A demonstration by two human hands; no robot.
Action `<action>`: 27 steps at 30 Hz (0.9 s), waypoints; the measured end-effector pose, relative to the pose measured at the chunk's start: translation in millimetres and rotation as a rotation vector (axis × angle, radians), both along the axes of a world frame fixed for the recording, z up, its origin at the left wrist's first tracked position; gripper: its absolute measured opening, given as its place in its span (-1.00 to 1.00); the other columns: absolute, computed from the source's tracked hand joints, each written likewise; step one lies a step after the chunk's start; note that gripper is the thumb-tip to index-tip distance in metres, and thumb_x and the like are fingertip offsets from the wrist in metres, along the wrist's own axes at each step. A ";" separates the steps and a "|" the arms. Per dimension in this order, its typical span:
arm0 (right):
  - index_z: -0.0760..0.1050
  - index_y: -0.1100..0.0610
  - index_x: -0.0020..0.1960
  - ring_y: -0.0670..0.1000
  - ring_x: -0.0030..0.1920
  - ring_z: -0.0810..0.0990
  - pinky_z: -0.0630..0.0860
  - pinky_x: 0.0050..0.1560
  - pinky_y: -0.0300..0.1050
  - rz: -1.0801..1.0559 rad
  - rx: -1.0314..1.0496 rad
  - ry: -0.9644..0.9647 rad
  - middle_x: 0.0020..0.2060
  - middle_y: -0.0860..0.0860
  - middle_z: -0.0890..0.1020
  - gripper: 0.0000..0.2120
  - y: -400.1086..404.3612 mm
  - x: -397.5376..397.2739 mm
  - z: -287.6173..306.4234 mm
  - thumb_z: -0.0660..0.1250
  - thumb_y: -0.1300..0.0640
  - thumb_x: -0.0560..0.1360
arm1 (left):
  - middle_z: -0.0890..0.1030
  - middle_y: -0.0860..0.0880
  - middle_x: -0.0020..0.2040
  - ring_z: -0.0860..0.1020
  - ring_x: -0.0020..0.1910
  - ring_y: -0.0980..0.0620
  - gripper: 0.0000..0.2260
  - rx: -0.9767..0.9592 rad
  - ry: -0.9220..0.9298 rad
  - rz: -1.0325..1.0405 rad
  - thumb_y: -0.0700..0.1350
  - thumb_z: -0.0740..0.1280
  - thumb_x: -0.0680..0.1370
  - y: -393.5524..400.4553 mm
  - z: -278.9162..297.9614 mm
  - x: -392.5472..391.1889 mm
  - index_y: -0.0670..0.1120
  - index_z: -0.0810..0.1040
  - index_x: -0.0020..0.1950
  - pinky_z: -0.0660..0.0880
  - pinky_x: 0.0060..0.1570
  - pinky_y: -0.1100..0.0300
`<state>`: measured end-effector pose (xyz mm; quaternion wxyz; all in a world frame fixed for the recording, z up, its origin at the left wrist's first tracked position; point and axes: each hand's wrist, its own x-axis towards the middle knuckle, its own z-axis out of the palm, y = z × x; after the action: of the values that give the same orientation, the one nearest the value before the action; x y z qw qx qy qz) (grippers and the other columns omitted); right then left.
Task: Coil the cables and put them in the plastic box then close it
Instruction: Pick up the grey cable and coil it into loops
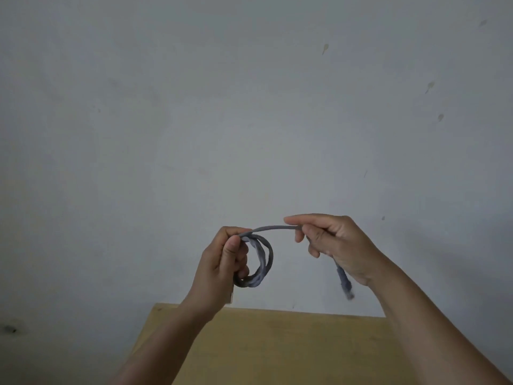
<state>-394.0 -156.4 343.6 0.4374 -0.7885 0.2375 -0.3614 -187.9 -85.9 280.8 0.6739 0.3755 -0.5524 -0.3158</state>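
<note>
Grey cable (256, 259) is mostly wound into loops pinched in the left hand (222, 262); the right hand (333, 243), just beside it, grips the short loose tail, plug dangling below. Boxing and closing remain; no box is visible.

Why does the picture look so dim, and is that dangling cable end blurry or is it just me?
Head view: the light is flat and dull, greying the wall with darker corners; the loose plug end below the right hand is smeared by motion blur, while the coil in the left hand is only slightly soft; no glare shows.
</note>
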 end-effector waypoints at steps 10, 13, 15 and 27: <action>0.59 -0.11 -0.11 -0.15 -0.36 0.50 0.41 -0.30 -0.40 -0.348 -0.181 -0.002 -0.31 -0.15 0.66 -0.77 1.0 13.2 -11.0 0.30 0.22 0.52 | 0.27 0.08 -0.42 0.20 -0.49 0.14 -0.68 0.117 0.306 -0.386 0.00 0.07 0.59 9.6 11.9 -5.0 -0.17 0.51 0.06 0.23 -0.52 0.31; 0.57 -0.02 -0.13 -0.14 -0.43 0.45 0.41 -0.40 -0.36 -0.394 -0.082 -0.181 -0.37 -0.12 0.62 -0.79 5.0 23.1 -11.2 0.26 0.25 0.53 | 0.29 0.09 -0.42 0.23 -0.48 0.15 -0.68 0.117 0.267 -0.346 0.01 0.09 0.57 7.5 10.0 -13.6 -0.16 0.52 0.06 0.20 -0.48 0.28; 0.56 0.06 -0.14 -0.14 -0.47 0.44 0.40 -0.46 -0.35 -0.407 0.014 -0.289 -0.41 -0.12 0.60 -0.79 9.0 30.7 -12.2 0.23 0.29 0.55 | 0.30 0.09 -0.40 0.23 -0.46 0.13 -0.69 0.115 0.219 -0.302 0.01 0.10 0.56 5.0 6.6 -17.4 -0.16 0.51 0.05 0.24 -0.48 0.30; 0.56 0.18 -0.14 -0.12 -0.51 0.34 0.27 -0.53 -0.33 -0.314 0.372 -0.273 -0.44 -0.04 0.51 -0.77 7.4 27.2 -10.2 0.16 0.34 0.56 | 0.35 0.13 -0.39 0.34 -0.38 0.13 -0.67 0.104 -0.082 -0.135 -0.01 0.06 0.58 4.1 3.6 -7.1 -0.15 0.54 0.07 0.40 -0.30 0.34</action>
<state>-366.8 -148.9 333.4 0.5413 -0.5921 0.3579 -0.4778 -195.0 -81.7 284.5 0.6075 0.3845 -0.5865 -0.3731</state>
